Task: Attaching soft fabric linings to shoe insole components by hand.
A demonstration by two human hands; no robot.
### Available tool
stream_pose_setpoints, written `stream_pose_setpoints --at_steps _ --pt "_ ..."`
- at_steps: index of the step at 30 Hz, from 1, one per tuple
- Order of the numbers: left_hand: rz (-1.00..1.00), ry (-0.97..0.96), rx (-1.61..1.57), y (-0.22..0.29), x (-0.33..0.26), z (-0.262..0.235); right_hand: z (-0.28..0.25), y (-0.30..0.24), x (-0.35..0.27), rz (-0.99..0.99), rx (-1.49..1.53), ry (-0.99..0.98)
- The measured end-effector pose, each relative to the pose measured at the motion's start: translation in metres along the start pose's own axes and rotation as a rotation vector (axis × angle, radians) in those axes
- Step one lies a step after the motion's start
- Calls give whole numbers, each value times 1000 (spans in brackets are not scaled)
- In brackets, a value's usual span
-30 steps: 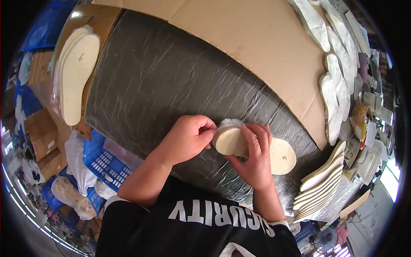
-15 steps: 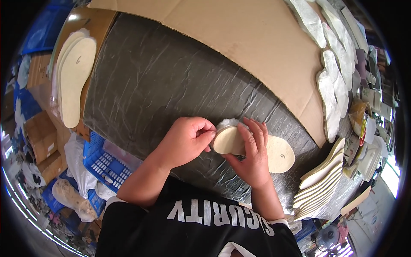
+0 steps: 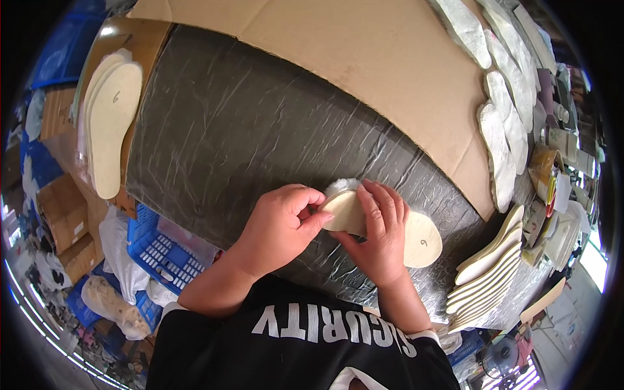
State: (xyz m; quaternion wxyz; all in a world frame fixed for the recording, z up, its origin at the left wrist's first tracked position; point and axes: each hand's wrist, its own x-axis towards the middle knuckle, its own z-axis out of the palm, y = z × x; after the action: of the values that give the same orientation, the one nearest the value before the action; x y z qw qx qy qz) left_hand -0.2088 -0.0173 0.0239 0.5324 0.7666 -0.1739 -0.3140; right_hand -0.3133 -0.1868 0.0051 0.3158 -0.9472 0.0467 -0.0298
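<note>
Insole (image 3: 346,216), cream-coloured and slim, is what both hands are busy with, as the head view shows it, over the dark, crinkled table covering (image 3: 227,123), close in front of the person's black shirt (image 3: 292,344). The left hand (image 3: 279,221) has its thumb and forefinger pinched together on the left end of it, the thumb laid over the pale face; the other fingers curl in under the palm, and I can't make out their tips. The right hand (image 3: 379,237) grips across the middle, thumb at the near edge and fingers spread over the top toward the far edge. Past that hand the other end sticks out to the right, with a dark mark on it. White fluff (image 3: 341,187) shows along the far edge of the left end, between the two hands. Whether the whole thing touches the table I can't tell from here.

Over to the right, a fanned row of cream insoles (image 3: 489,279) overlaps edge on edge. Beyond, white fuzzy pieces (image 3: 504,153) lie along the right end of a broad cardboard sheet (image 3: 325,58). At far left, a small stack of insoles (image 3: 116,120) sits on a brown surface, well apart from the hands. Below the table's left edge there's a blue basket (image 3: 162,250), just beside a white plastic bag (image 3: 117,250).
</note>
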Motion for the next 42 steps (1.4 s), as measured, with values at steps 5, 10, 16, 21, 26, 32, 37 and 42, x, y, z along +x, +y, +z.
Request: stream_pose_setpoints --at_steps 5,10,16,21,26,32,37,42 --pt "-33 12 -114 -15 -2 -3 -16 2 4 91 9 30" --pt "-149 1 -207 -28 -9 -10 -28 18 8 181 -20 -11" --pt "167 12 229 -10 12 -14 -27 15 7 172 21 -84" --pt "84 -170 388 1 17 0 -19 10 2 123 -56 -20" --pt "215 -94 501 -5 12 8 -7 10 -11 67 -79 47" --pt "384 -52 567 -17 13 9 -1 15 -12 91 -55 70" --pt "417 -19 647 -23 9 8 2 16 -16 87 -77 77" --pt "183 -76 441 -19 6 9 -6 2 -8 -29 19 -7"
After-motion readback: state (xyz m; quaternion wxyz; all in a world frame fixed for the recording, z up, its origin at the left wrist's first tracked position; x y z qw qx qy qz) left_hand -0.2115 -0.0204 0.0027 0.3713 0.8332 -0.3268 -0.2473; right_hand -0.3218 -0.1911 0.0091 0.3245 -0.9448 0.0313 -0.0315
